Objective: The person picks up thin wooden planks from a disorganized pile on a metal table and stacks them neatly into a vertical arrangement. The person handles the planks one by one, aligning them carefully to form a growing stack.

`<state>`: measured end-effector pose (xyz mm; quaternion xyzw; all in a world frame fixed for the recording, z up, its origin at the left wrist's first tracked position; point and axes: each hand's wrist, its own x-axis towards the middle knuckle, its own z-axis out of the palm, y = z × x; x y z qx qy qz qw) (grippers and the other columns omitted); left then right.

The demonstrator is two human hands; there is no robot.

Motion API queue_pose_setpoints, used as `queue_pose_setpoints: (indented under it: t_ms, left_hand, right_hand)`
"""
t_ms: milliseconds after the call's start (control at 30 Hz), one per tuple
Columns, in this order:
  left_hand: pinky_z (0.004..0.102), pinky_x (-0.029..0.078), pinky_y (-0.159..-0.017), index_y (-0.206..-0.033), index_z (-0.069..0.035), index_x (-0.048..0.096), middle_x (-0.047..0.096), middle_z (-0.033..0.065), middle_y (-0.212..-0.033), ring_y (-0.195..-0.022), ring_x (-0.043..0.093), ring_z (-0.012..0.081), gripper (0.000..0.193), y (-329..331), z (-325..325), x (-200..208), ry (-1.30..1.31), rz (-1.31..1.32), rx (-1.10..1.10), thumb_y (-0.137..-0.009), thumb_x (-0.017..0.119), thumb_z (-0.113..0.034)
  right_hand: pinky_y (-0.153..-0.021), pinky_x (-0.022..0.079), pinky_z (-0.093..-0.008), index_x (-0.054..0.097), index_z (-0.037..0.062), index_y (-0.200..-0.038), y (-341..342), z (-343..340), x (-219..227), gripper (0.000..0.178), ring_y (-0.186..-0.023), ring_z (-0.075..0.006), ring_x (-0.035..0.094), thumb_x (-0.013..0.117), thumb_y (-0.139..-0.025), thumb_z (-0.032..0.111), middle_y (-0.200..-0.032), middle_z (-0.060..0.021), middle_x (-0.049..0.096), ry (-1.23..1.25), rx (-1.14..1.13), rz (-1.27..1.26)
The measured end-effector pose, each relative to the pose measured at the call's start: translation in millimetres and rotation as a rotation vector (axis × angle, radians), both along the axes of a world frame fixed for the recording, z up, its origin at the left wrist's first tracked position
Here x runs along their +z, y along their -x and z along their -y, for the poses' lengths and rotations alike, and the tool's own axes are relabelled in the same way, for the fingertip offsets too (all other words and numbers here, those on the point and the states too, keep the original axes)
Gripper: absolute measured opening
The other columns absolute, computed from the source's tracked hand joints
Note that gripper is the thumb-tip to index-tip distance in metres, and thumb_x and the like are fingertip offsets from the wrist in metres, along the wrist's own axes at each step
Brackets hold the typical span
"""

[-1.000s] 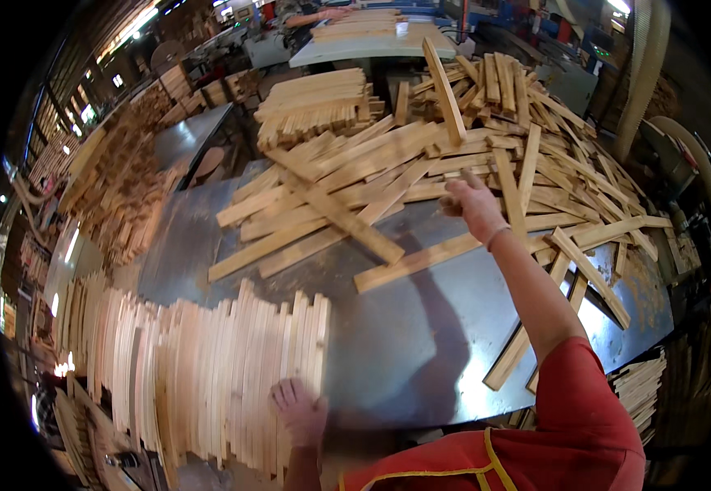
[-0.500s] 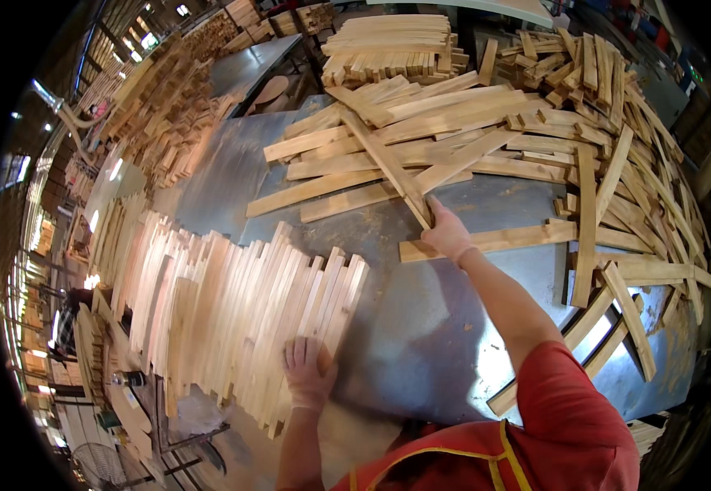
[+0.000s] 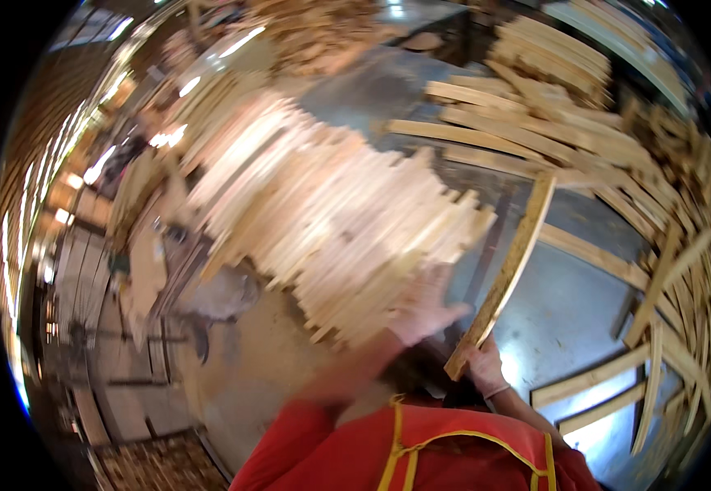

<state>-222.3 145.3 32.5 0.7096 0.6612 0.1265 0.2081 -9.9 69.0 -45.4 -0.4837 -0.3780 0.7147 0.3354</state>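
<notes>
My right hand [image 3: 481, 365] grips the near end of a long wooden slat [image 3: 507, 268] that slants up and away over the grey metal table [image 3: 564, 307]. My left hand [image 3: 423, 311], blurred by motion, presses against the near edge of a row of wooden slats [image 3: 335, 209] stacked side by side on the table's left part. I wear a red top with yellow apron straps.
A loose heap of wooden slats [image 3: 593, 139] covers the far and right side of the table, with several more along the right rim [image 3: 675, 311]. The workshop floor [image 3: 241, 376] lies at lower left, with more wood stacks [image 3: 139, 184] beyond.
My right hand has pulled one slat out of the heap and drawn it toward me. My left hand has moved right along the stacked row. My head has turned left and down.
</notes>
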Motion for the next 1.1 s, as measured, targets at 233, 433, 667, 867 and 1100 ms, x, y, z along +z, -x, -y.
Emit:
queue_pose_setpoints:
  t_ms: [233, 433, 667, 867, 1100]
  left_hand:
    - [0.0461, 0.057, -0.097, -0.149, -0.005, 0.060, 0.073, 0.0222, -0.124, -0.110, 0.072, 0.0404, 0.065, 113.1, -15.7, 12.8, -0.002, 0.418, 0.379, -0.095, 0.073, -0.038]
    - [0.0492, 0.042, -0.117, -0.145, -0.014, 0.067, 0.060, 0.0118, -0.150, -0.141, 0.052, 0.0328, 0.062, 338.2, -33.4, 80.5, -0.185, -0.610, 0.370, -0.094, 0.074, -0.047]
    - [0.0467, 0.053, -0.110, -0.153, -0.016, 0.060, 0.058, 0.0187, -0.156, -0.137, 0.061, 0.0400, 0.062, 492.0, -23.8, 58.2, -0.002, -0.439, 0.537, -0.097, 0.067, -0.043]
    - [0.0506, 0.054, -0.104, -0.149, -0.012, 0.059, 0.071, 0.0220, -0.133, -0.121, 0.069, 0.0391, 0.055, 517.3, -50.8, 30.7, -0.148, -0.537, 0.460, -0.098, 0.062, -0.033]
    - [0.0532, 0.056, -0.103, -0.165, -0.007, 0.035, 0.060, 0.0262, -0.149, -0.133, 0.063, 0.0403, 0.064, 473.7, -109.7, -12.3, -0.046, -0.812, 0.569, -0.108, 0.055, -0.027]
  right_hand:
    - [-0.114, 0.050, -0.0435, 0.020, -0.0028, -0.170, 60.2, -10.0, 54.0, 0.103, -0.135, -0.0316, 0.061, 0.082, -0.091, 0.016, -0.155, -0.0221, 0.057, -0.353, 0.371, 0.100]
    - [-0.103, 0.053, -0.0350, 0.029, -0.0050, -0.168, -11.9, 3.9, 12.2, 0.090, -0.118, -0.0223, 0.065, 0.075, -0.093, 0.011, -0.137, -0.0162, 0.065, -0.117, 0.171, 0.333]
    - [-0.120, 0.044, -0.0404, 0.036, 0.0030, -0.168, -27.4, 78.3, 0.0, 0.075, -0.140, -0.0261, 0.057, 0.070, -0.104, 0.022, -0.153, -0.0168, 0.059, 0.164, 0.249, 0.301]
    - [-0.100, 0.054, -0.0495, 0.050, 0.0107, -0.153, -24.9, 75.0, 0.7, 0.064, -0.111, -0.0435, 0.068, 0.068, -0.096, 0.032, -0.124, -0.0217, 0.070, -0.009, 0.547, 0.814]
    - [-0.101, 0.054, -0.0502, 0.050, 0.0057, -0.149, -30.1, 23.7, 32.5, 0.063, -0.118, -0.0461, 0.068, 0.068, -0.097, 0.036, -0.128, -0.0269, 0.071, -0.201, 0.449, 0.714]
